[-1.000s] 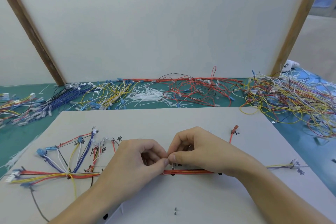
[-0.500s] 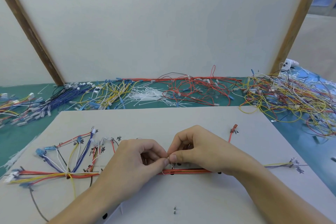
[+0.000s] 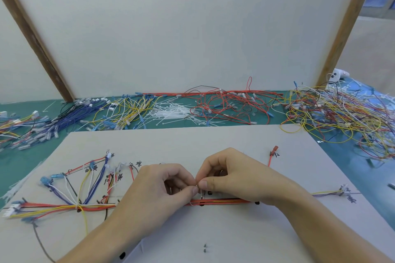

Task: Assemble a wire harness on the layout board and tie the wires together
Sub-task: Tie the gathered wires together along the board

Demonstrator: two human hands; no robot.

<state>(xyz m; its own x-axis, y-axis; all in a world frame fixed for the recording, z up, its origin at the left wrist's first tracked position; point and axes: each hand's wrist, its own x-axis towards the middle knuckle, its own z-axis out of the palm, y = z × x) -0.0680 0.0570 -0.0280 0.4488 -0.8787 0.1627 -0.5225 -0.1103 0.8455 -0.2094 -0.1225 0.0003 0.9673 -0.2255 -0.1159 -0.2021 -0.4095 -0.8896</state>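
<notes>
A grey layout board (image 3: 213, 141) lies flat in front of me. Across it runs a wire harness (image 3: 222, 201) of red, yellow and black wires, fanning out at the left into blue, white and yellow branches (image 3: 85, 183). My left hand (image 3: 164, 190) and my right hand (image 3: 237, 175) meet above the middle of the bundle. Both pinch a thin white cable tie (image 3: 197, 188) that loops round the wires below. The thumbs and forefingers nearly touch. An earlier tie (image 3: 78, 207) binds the bundle at the left.
Behind the board, on the green table, lie piles of blue wires (image 3: 64, 119), yellow wires (image 3: 128, 111), white cable ties (image 3: 171, 111), red wires (image 3: 230, 104) and a mixed tangle (image 3: 342, 117) at the right. A white panel (image 3: 192, 28) stands behind. A small metal pin (image 3: 205, 247) lies near the board's front.
Both hands have stayed at the same spot on the bundle, pinching the tie; the fingers shifted only slightly.
</notes>
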